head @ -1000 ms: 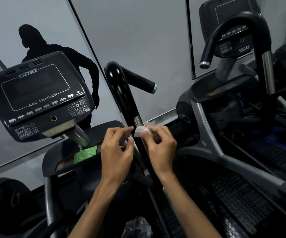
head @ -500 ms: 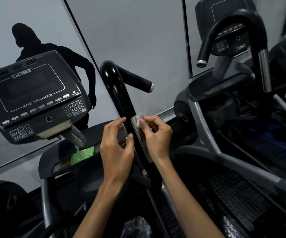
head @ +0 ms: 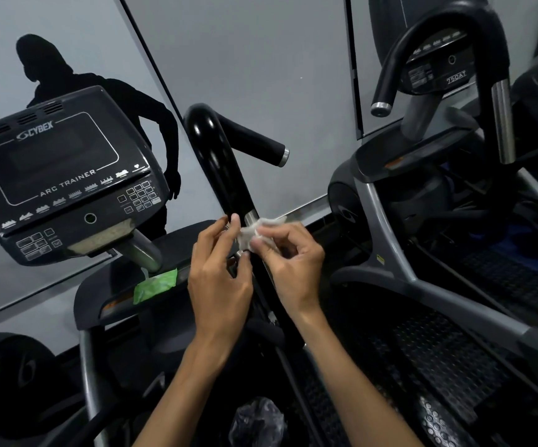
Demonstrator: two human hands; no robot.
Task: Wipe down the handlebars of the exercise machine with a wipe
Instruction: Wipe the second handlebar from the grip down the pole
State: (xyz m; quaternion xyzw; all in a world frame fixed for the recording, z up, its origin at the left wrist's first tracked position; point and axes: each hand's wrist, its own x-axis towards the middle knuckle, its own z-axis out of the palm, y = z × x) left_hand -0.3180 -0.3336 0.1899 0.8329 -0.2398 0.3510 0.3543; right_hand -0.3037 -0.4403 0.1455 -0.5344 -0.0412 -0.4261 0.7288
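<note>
A glossy black handlebar [head: 219, 162] rises at centre, bends at its top and ends in a grip with a silver cap [head: 282, 157]. A small white wipe [head: 253, 233] sits in front of the bar's metal collar. My right hand [head: 288, 262] pinches the wipe's right side between thumb and forefinger. My left hand [head: 219, 269] pinches its left side with the fingertips. Both hands hover just before the lower part of the bar. The bar below the collar is partly hidden behind my hands.
The Cybex Arc Trainer console [head: 64, 179] stands at left, with a green wipe packet [head: 154, 285] on the shelf below it. A second machine with a curved handlebar [head: 448, 37] is at right. A crumpled plastic bag [head: 258, 421] lies low at centre. A grey wall is behind.
The wipe was pinched mainly by my right hand against the bar; now both hands hold it and it is more spread out. The hands have stayed near the bar's collar.
</note>
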